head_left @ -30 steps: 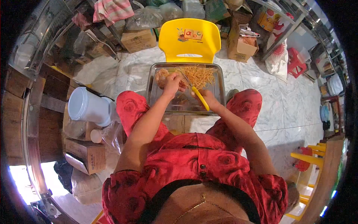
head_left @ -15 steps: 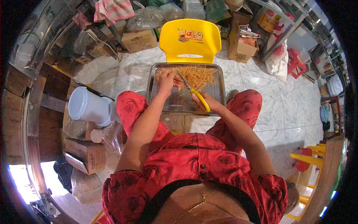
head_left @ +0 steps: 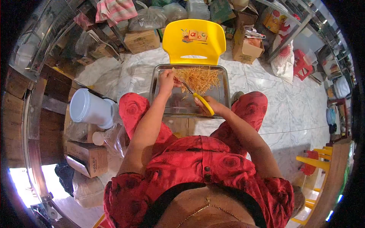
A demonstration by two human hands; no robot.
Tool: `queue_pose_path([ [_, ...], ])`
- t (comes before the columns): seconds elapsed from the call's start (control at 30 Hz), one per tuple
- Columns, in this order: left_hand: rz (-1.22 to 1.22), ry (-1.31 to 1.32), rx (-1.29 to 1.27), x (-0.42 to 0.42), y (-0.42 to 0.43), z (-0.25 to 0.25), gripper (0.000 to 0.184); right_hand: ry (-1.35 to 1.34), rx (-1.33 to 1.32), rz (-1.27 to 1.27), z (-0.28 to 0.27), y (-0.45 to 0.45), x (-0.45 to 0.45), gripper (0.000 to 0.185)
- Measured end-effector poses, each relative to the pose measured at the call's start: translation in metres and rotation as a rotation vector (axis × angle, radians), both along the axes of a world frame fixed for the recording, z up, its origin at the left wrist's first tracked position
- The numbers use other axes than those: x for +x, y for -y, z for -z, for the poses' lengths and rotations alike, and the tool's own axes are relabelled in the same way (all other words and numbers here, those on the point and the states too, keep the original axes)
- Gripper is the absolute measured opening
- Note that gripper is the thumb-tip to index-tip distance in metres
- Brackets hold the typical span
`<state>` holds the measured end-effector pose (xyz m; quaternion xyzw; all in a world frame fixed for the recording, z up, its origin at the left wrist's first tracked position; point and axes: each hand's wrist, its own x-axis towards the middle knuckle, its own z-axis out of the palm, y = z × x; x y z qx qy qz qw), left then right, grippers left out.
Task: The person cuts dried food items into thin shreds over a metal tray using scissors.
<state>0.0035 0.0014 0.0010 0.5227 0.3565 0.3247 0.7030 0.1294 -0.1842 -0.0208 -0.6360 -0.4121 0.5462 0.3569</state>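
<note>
A metal tray (head_left: 197,108) lies in front of the yellow chair back. A heap of thin orange-brown strips (head_left: 201,79) covers its far middle and right. My right hand (head_left: 213,105) grips yellow-handled scissors (head_left: 204,103), the blades pointing up and left toward my other hand. Over the tray's left side, my left hand (head_left: 167,81) has its fingers closed around some of the strips, and a pale end pokes out above them. The scissor tips are close to these fingers. Whether the blades touch a strip is too small to tell.
A yellow child's chair (head_left: 194,40) stands behind the tray. To my left are a white bucket (head_left: 89,108) and a cardboard box (head_left: 89,159). Boxes and plastic bags line the back; a red stool (head_left: 301,65) is at the far right, on the marble-patterned floor (head_left: 273,102).
My left hand has shifted slightly left and its fingers have drawn away from the scissor blades. My right hand with the scissors has barely moved.
</note>
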Motion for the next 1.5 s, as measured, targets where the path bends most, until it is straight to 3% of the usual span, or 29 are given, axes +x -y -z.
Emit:
queue_pose_path([
  [0.1, 0.007, 0.032, 0.022, -0.001, -0.001, 0.002, 0.020, 0.043, -0.046, -0.048, -0.006, 0.001, 0.000, 0.045],
  [0.2, 0.001, 0.039, -0.011, -0.001, 0.000, 0.001, 0.018, 0.101, -0.046, -0.023, -0.011, 0.002, -0.003, 0.047],
  [0.27, -0.030, 0.007, 0.017, 0.001, 0.002, 0.001, 0.017, 0.139, -0.033, -0.039, -0.013, 0.003, -0.003, 0.060],
  [0.4, -0.002, -0.026, 0.001, 0.001, 0.003, 0.005, 0.017, 0.205, 0.048, -0.056, -0.014, 0.004, -0.004, 0.061],
  [0.6, 0.070, -0.089, -0.047, 0.004, 0.008, 0.010, 0.015, 0.179, -0.041, -0.064, -0.013, 0.003, -0.002, 0.065],
  [0.67, 0.087, -0.132, -0.002, 0.003, 0.012, 0.007, 0.015, 0.360, 0.092, -0.074, -0.013, 0.003, -0.003, 0.054],
  [0.8, 0.073, -0.194, 0.015, 0.006, 0.017, 0.006, 0.016, 0.405, 0.080, -0.086, -0.013, 0.003, -0.002, 0.058],
  [0.87, 0.124, -0.271, 0.055, 0.005, 0.021, 0.005, 0.018, 0.557, 0.052, -0.094, -0.011, 0.004, -0.001, 0.061],
  [0.97, 0.166, -0.280, 0.076, 0.010, 0.017, 0.031, 0.019, 0.656, 0.083, -0.141, 0.003, 0.005, 0.003, 0.062],
  [1.17, 0.230, -0.405, 0.267, 0.010, 0.029, 0.035, 0.016, 0.767, -0.058, -0.204, -0.003, 0.004, 0.005, 0.062],
  [1.3, 0.275, -0.421, 0.250, 0.008, 0.030, 0.044, 0.016, 0.843, -0.074, -0.196, 0.000, 0.006, 0.004, 0.060],
  [1.5, 0.352, -0.452, 0.424, 0.006, 0.036, 0.051, 0.015, 0.936, -0.055, -0.208, -0.015, 0.013, 0.002, 0.050],
])
